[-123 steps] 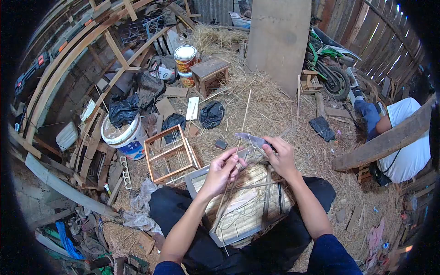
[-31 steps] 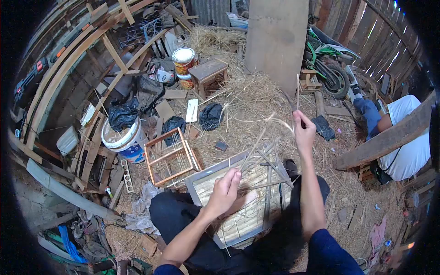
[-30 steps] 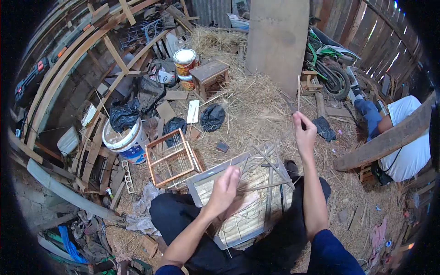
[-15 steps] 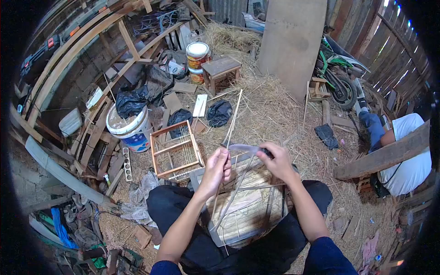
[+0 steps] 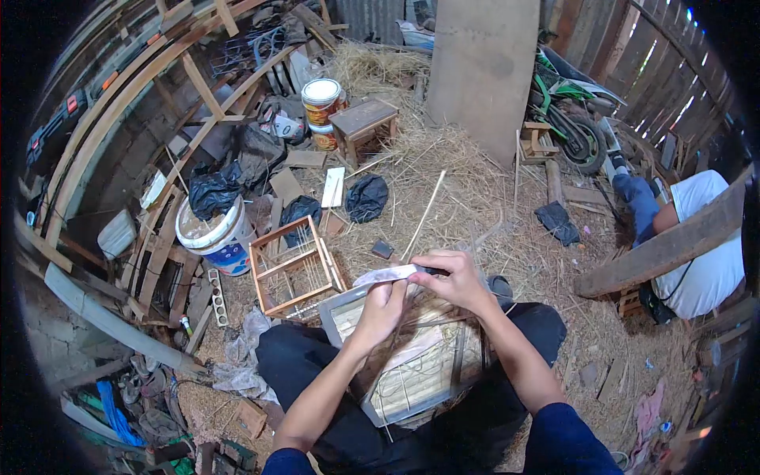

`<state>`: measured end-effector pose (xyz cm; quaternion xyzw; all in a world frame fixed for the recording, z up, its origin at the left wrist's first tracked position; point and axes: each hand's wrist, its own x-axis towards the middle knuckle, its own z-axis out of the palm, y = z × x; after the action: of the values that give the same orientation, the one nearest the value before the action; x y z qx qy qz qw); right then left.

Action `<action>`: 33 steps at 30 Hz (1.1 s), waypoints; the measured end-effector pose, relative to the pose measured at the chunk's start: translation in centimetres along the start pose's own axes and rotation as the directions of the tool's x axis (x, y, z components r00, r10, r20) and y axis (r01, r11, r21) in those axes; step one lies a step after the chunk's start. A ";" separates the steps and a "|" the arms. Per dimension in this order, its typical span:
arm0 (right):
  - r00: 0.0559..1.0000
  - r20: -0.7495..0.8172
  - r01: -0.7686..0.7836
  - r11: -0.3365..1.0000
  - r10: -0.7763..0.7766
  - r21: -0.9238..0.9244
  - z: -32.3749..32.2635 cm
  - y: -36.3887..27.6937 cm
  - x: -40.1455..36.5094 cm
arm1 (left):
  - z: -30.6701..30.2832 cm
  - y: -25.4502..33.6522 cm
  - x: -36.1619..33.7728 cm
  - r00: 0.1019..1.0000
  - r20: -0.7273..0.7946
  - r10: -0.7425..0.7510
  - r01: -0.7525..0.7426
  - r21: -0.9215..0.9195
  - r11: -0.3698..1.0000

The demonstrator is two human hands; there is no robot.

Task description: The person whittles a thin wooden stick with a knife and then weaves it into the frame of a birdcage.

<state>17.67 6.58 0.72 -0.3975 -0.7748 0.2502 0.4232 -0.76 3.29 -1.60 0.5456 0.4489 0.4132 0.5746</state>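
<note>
My right hand [image 5: 454, 279] is closed around a knife, its pale blade [image 5: 385, 275] pointing left across the top of my left hand. Closed too, my left hand [image 5: 381, 313] pinches a thin bamboo strip [image 5: 428, 212] against the blade. The strip slants up and to the right beyond my fingers; its lower part is partly hidden by my hands. Below them, across my lap, lies a grey-edged frame [image 5: 342, 299] with pale slats and loose strips on it.
A small wooden frame with thin rods [image 5: 290, 264] stands at front left, near a white bucket [image 5: 224, 236]. Farther off are a stool [image 5: 363, 119] and stacked paint pails [image 5: 321, 91]. At right, a person [image 5: 707, 261] sits behind a wooden beam [image 5: 665, 229]. Straw covers the ground.
The knife has moved left and down, over my left hand, and my hands are closer together. The strip now leans further right. The view has shifted slightly.
</note>
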 end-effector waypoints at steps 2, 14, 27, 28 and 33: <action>1.000 0.011 -0.018 0.999 0.019 -0.032 -0.6 0.2 -0.1 | 0.2 0.3 -0.2 1.000 -0.026 0.016 -0.012 0.135 0.991; 0.851 -0.496 -0.284 0.946 0.174 -0.155 -4.7 5.6 -0.3 | 0.3 1.0 -1.1 0.994 0.004 0.113 -0.112 0.177 0.978; 0.897 -0.421 -0.232 0.954 0.135 -0.188 -4.1 4.2 -1.1 | -2.7 2.4 -1.1 0.987 0.134 -0.091 0.104 -0.090 0.991; 0.902 -0.406 -0.234 0.957 0.148 -0.171 -3.9 4.1 -1.1 | -2.7 2.5 -1.1 0.986 0.134 -0.100 0.114 -0.109 0.987; 0.932 -0.307 -0.251 0.955 0.194 -0.157 -3.1 2.6 -0.6 | -1.9 2.2 -0.6 0.987 0.134 -0.086 0.118 -0.258 0.959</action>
<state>21.56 7.69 0.11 -0.5545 -0.6751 0.1596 0.4596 -2.73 3.38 0.62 0.4641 0.3814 0.4053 0.6891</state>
